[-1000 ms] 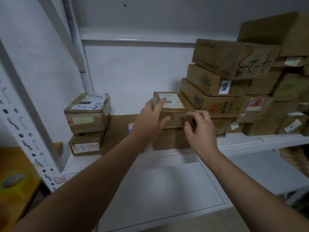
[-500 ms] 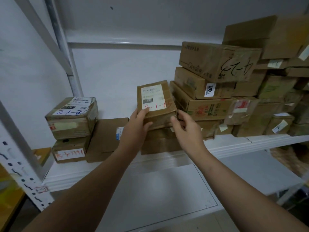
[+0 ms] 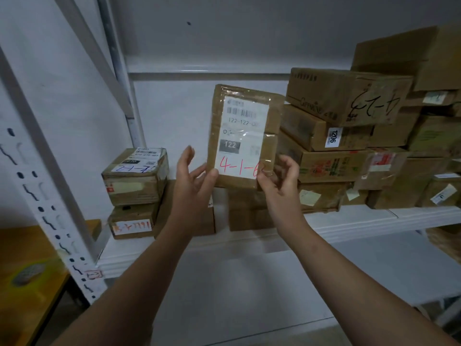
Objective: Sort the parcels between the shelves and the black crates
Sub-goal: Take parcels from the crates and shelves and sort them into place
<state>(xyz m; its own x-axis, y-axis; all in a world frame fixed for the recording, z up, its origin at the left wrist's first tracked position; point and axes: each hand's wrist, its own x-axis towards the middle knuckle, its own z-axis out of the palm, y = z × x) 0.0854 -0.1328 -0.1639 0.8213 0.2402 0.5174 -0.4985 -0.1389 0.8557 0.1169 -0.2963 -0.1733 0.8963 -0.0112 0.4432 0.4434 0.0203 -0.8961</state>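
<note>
Parcel held upright above shelf, label facing camera, red "4-1-6" at bottom. Left hand pinches lower left corner, thumb on front, outer fingers straight. Right hand grips lower right corner, fingers curled. Stacked boxes just right of parcel; two-box stack at shelf's left end.

Dim, cool indoor light, faint glare on the clear-taped white paper shipping label, soft blur, and wide-angle bending of the white metal shelf upright.
</note>
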